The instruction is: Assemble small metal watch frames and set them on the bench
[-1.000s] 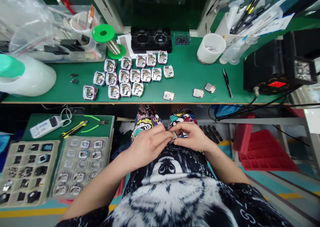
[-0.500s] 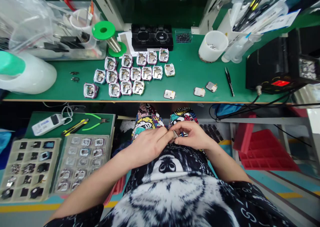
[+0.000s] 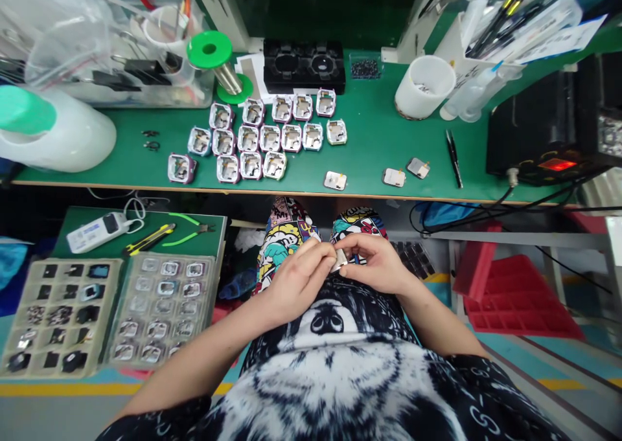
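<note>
At far left, a white bottle (image 3: 72,140) with a green cap stood on the green tabletop (image 3: 372,146). Below tabletop level lay two compartment trays: a parts tray (image 3: 81,285) with mostly dark parts, and a clear tray (image 3: 114,334) with small frames. Behind them lay a white box (image 3: 97,232) with a cable, a yellow-and-black knife (image 3: 150,239) and green-handled pliers (image 3: 187,230). On the tabletop, sixteen watch-like cases (image 3: 248,138) stood in uneven rows, open side up, near a green wire spool (image 3: 226,78) and a black fixture (image 3: 304,75).

The left hand (image 3: 299,279) was positioned over the lap, fingers bunched and touching the left edge of a small light-coloured piece (image 3: 341,258). Whether this grip was clenched on the piece could not be told. The piece was located between the hands, above the thighs. The right hand (image 3: 376,264) grasped its right side between thumb and forefinger.

Three flat modules (image 3: 335,180) lay near the tabletop's front edge. Farther right were a white cup (image 3: 424,88), black tweezers (image 3: 453,159) and a black unit (image 3: 539,120) with a lit red display.
</note>
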Demonstrator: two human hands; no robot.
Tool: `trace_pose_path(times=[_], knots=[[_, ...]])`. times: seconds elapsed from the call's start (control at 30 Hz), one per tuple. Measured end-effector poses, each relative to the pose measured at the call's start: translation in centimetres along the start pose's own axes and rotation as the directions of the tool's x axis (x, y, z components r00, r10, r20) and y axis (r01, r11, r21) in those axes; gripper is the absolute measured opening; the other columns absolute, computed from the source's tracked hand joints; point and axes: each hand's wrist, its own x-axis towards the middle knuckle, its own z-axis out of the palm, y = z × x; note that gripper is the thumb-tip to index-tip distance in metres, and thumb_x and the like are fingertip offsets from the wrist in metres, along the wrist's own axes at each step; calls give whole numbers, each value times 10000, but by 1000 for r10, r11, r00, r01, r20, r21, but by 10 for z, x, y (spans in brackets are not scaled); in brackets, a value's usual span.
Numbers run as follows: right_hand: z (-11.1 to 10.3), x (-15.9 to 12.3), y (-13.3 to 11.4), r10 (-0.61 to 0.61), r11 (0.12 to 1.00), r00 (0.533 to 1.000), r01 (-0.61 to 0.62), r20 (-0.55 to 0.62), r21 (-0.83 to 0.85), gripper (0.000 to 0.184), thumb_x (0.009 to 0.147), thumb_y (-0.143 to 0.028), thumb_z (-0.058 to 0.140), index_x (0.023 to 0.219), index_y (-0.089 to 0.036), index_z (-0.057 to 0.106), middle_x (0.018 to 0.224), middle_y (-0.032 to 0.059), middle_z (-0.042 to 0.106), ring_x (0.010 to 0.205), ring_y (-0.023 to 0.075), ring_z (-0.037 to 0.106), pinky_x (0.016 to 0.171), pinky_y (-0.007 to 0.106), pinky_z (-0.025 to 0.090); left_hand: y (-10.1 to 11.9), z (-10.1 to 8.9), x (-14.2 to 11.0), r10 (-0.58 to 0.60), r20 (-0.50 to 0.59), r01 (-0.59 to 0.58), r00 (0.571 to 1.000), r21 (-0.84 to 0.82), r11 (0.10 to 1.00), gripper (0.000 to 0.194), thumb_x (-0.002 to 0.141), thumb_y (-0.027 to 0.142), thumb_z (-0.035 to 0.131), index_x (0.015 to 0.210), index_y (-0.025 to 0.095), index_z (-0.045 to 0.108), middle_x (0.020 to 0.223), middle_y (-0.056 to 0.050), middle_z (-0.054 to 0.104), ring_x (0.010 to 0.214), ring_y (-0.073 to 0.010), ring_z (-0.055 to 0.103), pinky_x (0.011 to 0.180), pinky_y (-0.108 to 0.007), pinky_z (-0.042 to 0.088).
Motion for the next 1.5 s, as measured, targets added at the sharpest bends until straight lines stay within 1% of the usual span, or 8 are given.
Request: trace_pose_path(times=[0.23, 0.4, 0.53, 0.7, 0.83, 1.0, 1.17, 1.5], knots=[[4, 0, -1, -17, 999, 999, 15, -32, -47, 363, 878, -385, 880, 1181, -225, 759, 1014, 44, 760, 870, 178, 706, 831, 335, 606, 3, 2, 2, -118, -52, 106, 992, -195, 975, 222, 1147, 266, 473, 966, 217, 592, 937, -6, 577, 893, -171, 549, 825, -298, 415], [6, -1, 2, -47, 994, 996, 39, -78, -103, 356, 876, -360, 887, 1184, -230, 763, 1021, 44, 770, 856, 170, 704, 809, 321, 598, 4, 5, 3, -208, -61, 178, 976, -324, 929, 251, 1133, 305, 507, 926, 210, 613, 914, -3, 586, 877, -170, 541, 828, -292, 410], [10, 0, 4, -35, 998, 993, 28, -110, -63, 383, 864, -373, 898, 1192, -233, 761, 1056, 56, 781, 879, 186, 715, 804, 333, 604, 4, 11, 3, -327, -62, 259, 943, -482, 837, 295, 1111, 383, 551, 884, 202, 599, 844, -2, 539, 783, -165, 488, 711, -280, 377], [11, 1, 6, -17, 999, 993, 12, -115, -43, 403, 862, -404, 899, 1197, -230, 756, 1074, 65, 782, 913, 197, 725, 829, 345, 619, 1, 18, 1, -432, -16, 325, 902, -632, 703, 306, 1089, 461, 596, 918, 208, 616, 732, 30, 432, 619, -134, 306, 563, -277, 245], [12, 1, 8, -12, 1000, 993, 10, -121, -24, 404, 859, -403, 902, 1196, -236, 752, 1067, 64, 778, 927, 202, 726, 835, 353, 625, -1, 19, 0, -460, 0, 341, 888, -670, 659, 307, 1074, 483, 620, 937, 209, 633, 707, 37, 390, 593, -127, 240, 531, -279, 194], [14, 2, 6, -10, 1000, 992, 11, -123, 7, 399, 860, -400, 903, 1191, -240, 748, 1042, 58, 766, 917, 197, 721, 845, 357, 622, 2, 20, 1, -460, -13, 309, 888, -723, 617, 333, 1065, 487, 644, 900, 201, 606, 700, 44, 361, 580, -110, 227, 525, -270, 186], [14, 4, 3, 8, 999, 991, -3, -130, 40, 425, 837, -428, 918, 1167, -227, 739, 1019, 59, 756, 908, 200, 718, 858, 369, 627, 4, 22, 5, -470, 17, 292, 882, -804, 519, 359, 1041, 497, 686, 880, 194, 578, 658, 71, 287, 545, -92, 203, 501, -254, 157], [14, 5, 8, 4, 996, 992, 6, -125, 84, 421, 836, -404, 923, 1171, -228, 739, 1046, 58, 759, 930, 194, 723, 883, 364, 623, 1, 23, 7, -496, 35, 281, 867, -857, 431, 319, 1023, 452, 730, 913, 171, 627, 698, 64, 322, 554, -70, 221, 497, -222, 164]])
